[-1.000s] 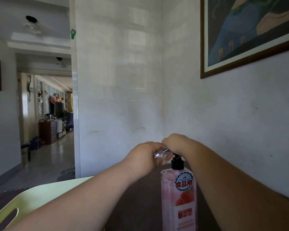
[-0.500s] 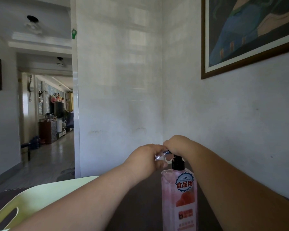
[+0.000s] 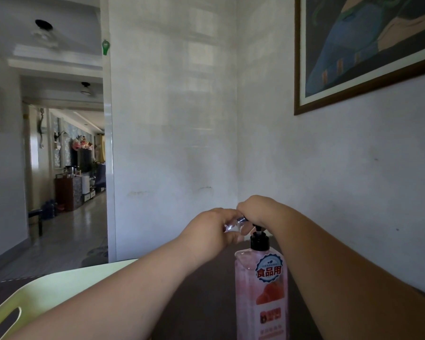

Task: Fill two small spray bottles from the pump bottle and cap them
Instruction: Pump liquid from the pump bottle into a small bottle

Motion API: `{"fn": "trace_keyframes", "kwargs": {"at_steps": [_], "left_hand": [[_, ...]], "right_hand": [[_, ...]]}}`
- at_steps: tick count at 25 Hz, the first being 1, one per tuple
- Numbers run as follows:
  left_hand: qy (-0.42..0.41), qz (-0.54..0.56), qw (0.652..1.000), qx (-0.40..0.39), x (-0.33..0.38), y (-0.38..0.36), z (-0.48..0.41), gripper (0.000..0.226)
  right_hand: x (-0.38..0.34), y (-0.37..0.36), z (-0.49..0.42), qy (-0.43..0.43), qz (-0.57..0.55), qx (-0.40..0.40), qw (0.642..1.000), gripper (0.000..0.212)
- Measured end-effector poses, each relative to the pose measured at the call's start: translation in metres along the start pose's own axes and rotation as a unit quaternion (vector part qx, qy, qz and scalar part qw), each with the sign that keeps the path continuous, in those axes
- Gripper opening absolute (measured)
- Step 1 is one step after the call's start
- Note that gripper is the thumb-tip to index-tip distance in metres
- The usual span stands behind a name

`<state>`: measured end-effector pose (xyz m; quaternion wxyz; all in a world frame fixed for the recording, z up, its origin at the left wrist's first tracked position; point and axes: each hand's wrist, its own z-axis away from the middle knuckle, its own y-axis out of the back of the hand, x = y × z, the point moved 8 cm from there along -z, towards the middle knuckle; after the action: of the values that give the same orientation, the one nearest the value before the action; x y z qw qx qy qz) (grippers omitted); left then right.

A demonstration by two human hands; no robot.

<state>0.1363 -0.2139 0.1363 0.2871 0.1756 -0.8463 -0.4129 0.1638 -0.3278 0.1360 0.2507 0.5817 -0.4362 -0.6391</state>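
Nearest, at the bottom right of centre, the pink pump bottle (image 3: 260, 290) stands upright on the dark surface (image 3: 206, 303), a pale green tray (image 3: 47, 293) at the lower left. Just above the bottle's black collar, the right hand (image 3: 258, 209) is curled closed over the pump head. Touching it from the left, the left hand (image 3: 211, 229) has its fingers closed around a small clear spray bottle (image 3: 233, 225), held at the pump's spout. Beyond, white walls meet in a corner; a framed painting (image 3: 368, 45) hangs upper right, and a hallway (image 3: 66, 168) recedes at left.
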Motion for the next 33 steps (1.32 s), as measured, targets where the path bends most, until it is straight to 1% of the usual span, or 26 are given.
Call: {"fn": "trace_keyframes", "kwargs": {"at_steps": [1,3,4,6,9,11,13,15,16,18,20,21,23,25,26,28,31,33], "left_hand": [[-0.004,-0.006,1.000,-0.002,0.000,-0.001,0.000,0.040],[-0.007,-0.019,1.000,-0.010,0.000,-0.004,0.003,0.039],[-0.005,-0.020,1.000,-0.010,0.000,-0.006,0.003,0.039],[0.000,-0.016,1.000,-0.008,-0.001,-0.007,0.005,0.039],[-0.007,-0.017,1.000,-0.001,0.000,-0.007,0.004,0.039],[-0.011,-0.021,1.000,0.003,0.000,-0.007,0.004,0.039],[-0.013,-0.020,1.000,0.011,0.000,-0.007,0.003,0.040],[-0.011,-0.003,1.000,0.023,0.000,-0.004,0.001,0.041],[-0.009,0.008,1.000,0.026,-0.001,-0.002,-0.001,0.042],[-0.010,0.011,1.000,0.021,0.000,0.000,-0.003,0.042],[-0.013,0.006,1.000,0.014,0.000,0.000,-0.003,0.040],[-0.013,0.005,1.000,0.013,0.000,-0.001,-0.003,0.038],[-0.009,0.008,1.000,0.018,-0.002,-0.001,-0.001,0.038],[-0.002,0.020,1.000,0.023,-0.004,-0.003,0.000,0.037],[0.001,0.023,0.999,0.023,-0.006,-0.004,0.001,0.036],[0.003,0.011,1.000,0.011,-0.007,-0.009,0.002,0.034],[0.009,0.011,1.000,0.001,-0.006,-0.013,0.004,0.032],[0.011,0.012,1.000,0.003,-0.006,-0.012,0.004,0.032]], "right_hand": [[0.002,-0.002,0.001,-0.008,-0.020,0.012,1.000,0.017],[0.006,-0.003,0.005,-0.020,-0.063,0.035,0.997,0.024],[0.007,-0.005,0.006,-0.031,-0.058,0.030,0.997,0.028],[0.004,-0.005,0.011,-0.013,-0.042,0.033,0.998,0.029],[0.003,-0.003,0.014,-0.016,-0.074,0.037,0.996,0.029],[0.009,0.001,0.010,-0.013,-0.113,0.053,0.992,0.027],[0.011,0.006,0.014,-0.025,-0.129,0.059,0.990,0.017],[0.010,0.011,0.011,-0.034,-0.123,0.053,0.990,0.025],[0.007,0.014,0.012,-0.034,-0.101,0.048,0.993,0.028],[-0.003,0.017,0.013,-0.016,-0.021,0.036,0.999,0.030],[-0.006,0.014,0.014,-0.021,0.009,0.018,1.000,0.031],[-0.003,0.012,0.014,-0.032,-0.003,0.015,0.999,0.031],[0.000,0.008,0.010,-0.027,-0.015,0.010,0.999,0.031],[-0.001,0.005,0.012,-0.023,-0.057,0.017,0.998,0.023],[0.003,0.006,0.010,-0.041,-0.074,0.033,0.996,0.019],[0.005,0.001,0.013,-0.066,-0.081,0.027,0.994,0.027],[0.007,-0.004,0.013,-0.032,-0.049,0.027,0.998,0.029],[0.006,0.000,0.015,-0.033,-0.052,0.045,0.997,0.030]]}}
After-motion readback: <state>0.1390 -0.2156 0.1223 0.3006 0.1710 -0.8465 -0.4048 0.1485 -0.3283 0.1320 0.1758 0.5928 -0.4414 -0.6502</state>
